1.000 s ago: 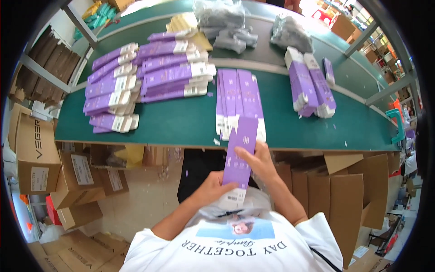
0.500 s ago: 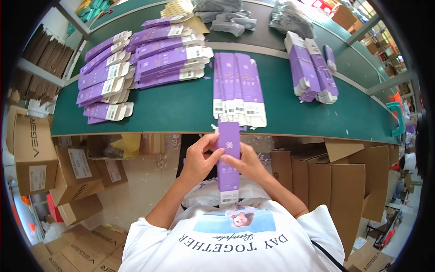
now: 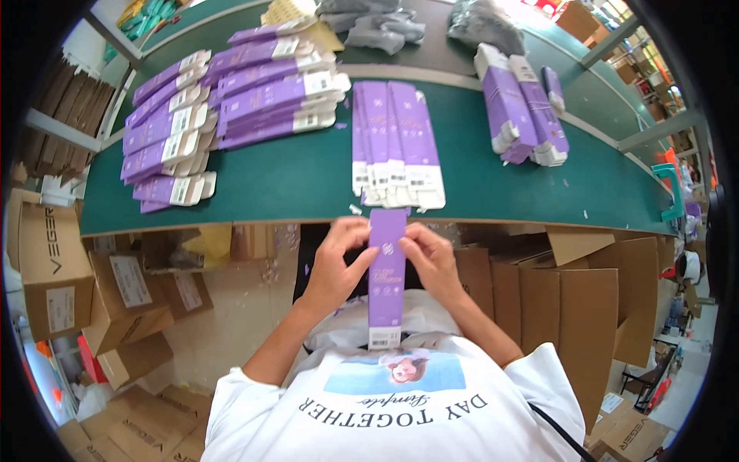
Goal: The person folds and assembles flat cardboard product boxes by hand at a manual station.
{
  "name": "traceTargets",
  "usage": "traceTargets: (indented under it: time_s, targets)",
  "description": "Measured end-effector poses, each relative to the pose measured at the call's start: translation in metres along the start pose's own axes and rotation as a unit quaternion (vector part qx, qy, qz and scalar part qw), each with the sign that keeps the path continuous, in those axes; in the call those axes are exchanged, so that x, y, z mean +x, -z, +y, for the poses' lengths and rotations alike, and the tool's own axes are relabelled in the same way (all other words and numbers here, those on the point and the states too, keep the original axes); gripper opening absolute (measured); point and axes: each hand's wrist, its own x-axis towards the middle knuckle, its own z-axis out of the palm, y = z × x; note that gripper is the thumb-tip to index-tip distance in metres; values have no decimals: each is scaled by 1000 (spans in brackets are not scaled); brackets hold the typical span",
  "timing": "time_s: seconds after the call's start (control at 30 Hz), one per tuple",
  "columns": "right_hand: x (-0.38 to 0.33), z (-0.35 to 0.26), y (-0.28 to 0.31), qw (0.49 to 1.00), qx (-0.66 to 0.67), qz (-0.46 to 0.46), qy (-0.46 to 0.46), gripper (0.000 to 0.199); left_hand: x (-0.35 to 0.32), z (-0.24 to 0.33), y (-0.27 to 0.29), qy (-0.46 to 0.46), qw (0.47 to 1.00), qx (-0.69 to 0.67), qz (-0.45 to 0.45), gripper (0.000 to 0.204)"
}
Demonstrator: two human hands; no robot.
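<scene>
A long, narrow purple carton [image 3: 386, 277] with a white lower end is held upright between my two hands, in front of the table's near edge. My left hand [image 3: 342, 258] pinches its left side near the top. On the opposite side, my right hand [image 3: 431, 258] grips the right edge with thumb and fingers. Just beyond my hands, a fanned group of similar flat purple cartons [image 3: 396, 135] lies on the green table, white ends toward me.
Stacks of flat purple cartons [image 3: 269, 96] cover the table's left part. Bundled purple cartons [image 3: 508, 112] lie at right, with grey plastic bags [image 3: 481, 27] behind. Brown cardboard boxes [image 3: 54, 254] stand below at left, and large cardboard pieces [image 3: 570, 308] below at right.
My right thumb has moved off the carton's front face to its right edge. The view has shifted slightly, and the carton remains in both hands.
</scene>
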Motion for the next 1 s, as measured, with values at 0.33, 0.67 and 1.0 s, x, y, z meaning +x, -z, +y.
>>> traceTargets:
  time_s: [0.33,0.67,1.0]
  targets:
    - [5,-1,9,966,-168,11,194,10,5,14,-15,-124,967,200,92,59]
    - [-5,-35,7,991,-87,8,100,36,-1,23,-13,-119,969,209,57,60]
    - [-1,-49,22,994,-61,-84,45,37,1,30,-8,-222,938,258,68,47]
